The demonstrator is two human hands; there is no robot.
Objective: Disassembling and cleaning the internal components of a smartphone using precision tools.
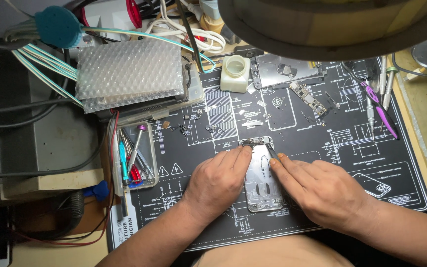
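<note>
Both hands rest on an opened phone shell (259, 178) lying near the middle of the black mat (322, 198). The left hand (217, 184) lies flat along its left edge, fingers pressing the top corner. The right hand (322, 190) presses fingertips on its right edge, gripping nothing. Far off lie a circuit board (308, 98), a white bottle (235, 73), and, left, a tool tray (149, 148)
</note>
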